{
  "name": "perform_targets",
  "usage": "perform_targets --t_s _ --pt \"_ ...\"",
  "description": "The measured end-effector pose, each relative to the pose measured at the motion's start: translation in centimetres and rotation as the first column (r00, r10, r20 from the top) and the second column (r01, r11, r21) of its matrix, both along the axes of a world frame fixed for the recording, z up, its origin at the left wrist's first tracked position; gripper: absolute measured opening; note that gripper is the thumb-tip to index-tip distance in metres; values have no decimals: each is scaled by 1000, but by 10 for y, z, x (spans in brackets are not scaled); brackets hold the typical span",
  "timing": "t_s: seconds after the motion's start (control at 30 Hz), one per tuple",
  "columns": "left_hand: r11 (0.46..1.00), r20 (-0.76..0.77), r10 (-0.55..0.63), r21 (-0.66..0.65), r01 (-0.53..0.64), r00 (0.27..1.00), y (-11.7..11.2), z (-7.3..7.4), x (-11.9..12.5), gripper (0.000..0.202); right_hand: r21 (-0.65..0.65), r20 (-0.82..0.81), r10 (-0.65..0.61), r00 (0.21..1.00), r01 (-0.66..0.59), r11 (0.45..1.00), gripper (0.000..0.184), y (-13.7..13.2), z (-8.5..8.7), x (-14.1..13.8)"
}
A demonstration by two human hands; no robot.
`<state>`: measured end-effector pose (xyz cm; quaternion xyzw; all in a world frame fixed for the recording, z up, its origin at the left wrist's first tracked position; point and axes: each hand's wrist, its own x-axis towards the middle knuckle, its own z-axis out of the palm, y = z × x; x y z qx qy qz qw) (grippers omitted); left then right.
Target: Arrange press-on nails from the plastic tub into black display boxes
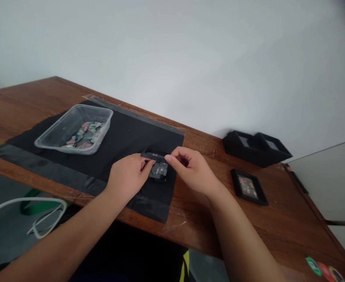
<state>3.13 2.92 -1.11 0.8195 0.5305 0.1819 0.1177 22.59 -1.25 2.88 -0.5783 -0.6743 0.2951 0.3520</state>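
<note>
The thin dark strip lies just above the small black shallow box, near the right edge of the black mat. It looks light and slightly springy, likely to bend if squeezed lengthwise and, if it is glossy film, to slip under a dry fingertip; its 2 ends seem the best places to hold it. The right hand pinches the right end between thumb and forefinger, other fingers curled in. The left hand has its thumb and forefinger drawn together at the left end, over the box; I cannot tell whether they grip the strip or only touch it. Inside the box sit small grey-green pieces, probably stiff, light and easily nudged; the box itself is best steadied by its outer walls. Farther left stands a clear plastic tub of loose coloured pieces; to the right, on the wooden table, lie a black-framed tray and a 2-compartment black holder
</note>
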Motion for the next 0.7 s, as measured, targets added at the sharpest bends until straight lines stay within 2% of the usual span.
perform_targets --t_s 0.17,0.4,0.7 --pt "998 36 -34 60 32 999 4 -6 -4 34 4 9 -8 1000 8 1000 35 0 1 -2" --pt "999 210 -26 -38 35 977 10 -9 -7 41 13 17 2 1000 -2 1000 36 0 0 -3" --pt "998 143 49 -39 -44 989 7 -3 -2 45 9 44 15 999 -15 1000 34 -2 4 -3"
